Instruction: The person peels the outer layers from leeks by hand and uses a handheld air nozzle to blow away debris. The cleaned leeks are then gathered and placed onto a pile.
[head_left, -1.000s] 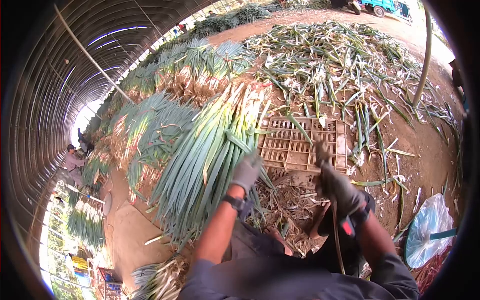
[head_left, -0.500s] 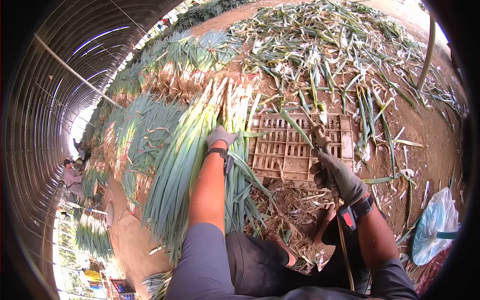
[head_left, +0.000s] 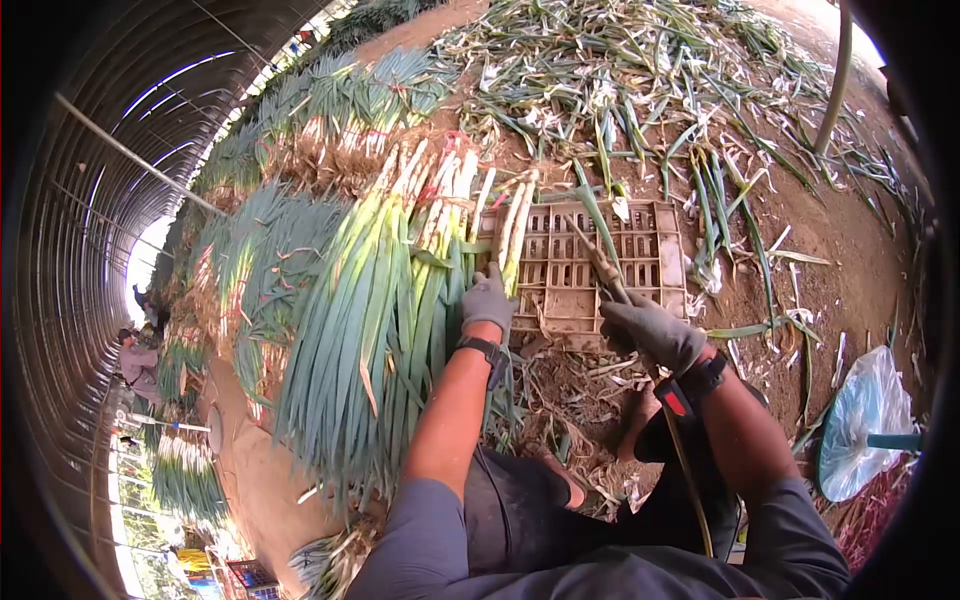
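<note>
My left hand [head_left: 488,300], in a grey glove, is closed around a few green onions [head_left: 516,228], their pale stalks pointing up over the crate's left edge. Beside it lies a large pile of green onions [head_left: 350,320], white ends away from me and green leaves toward me. My right hand [head_left: 655,332], gloved too, grips a thin pointed nozzle [head_left: 604,264] with a hose [head_left: 690,490] trailing down from it. The nozzle is over the upturned plastic crate [head_left: 672,262], apart from the held onions. A loose green leaf [head_left: 592,215] lies across the crate.
Stripped leaves [head_left: 600,90] litter the ground beyond the crate. Tied onion bundles [head_left: 290,250] stand in rows at left. A plastic bag [head_left: 868,430] lies at right, near a metal pole [head_left: 836,90]. Another person [head_left: 138,365] is far left.
My left hand has moved right from the pile, with a few green onions now upright in it. My right hand has shifted slightly left with the nozzle, and the leaf near it now lies on the crate.
</note>
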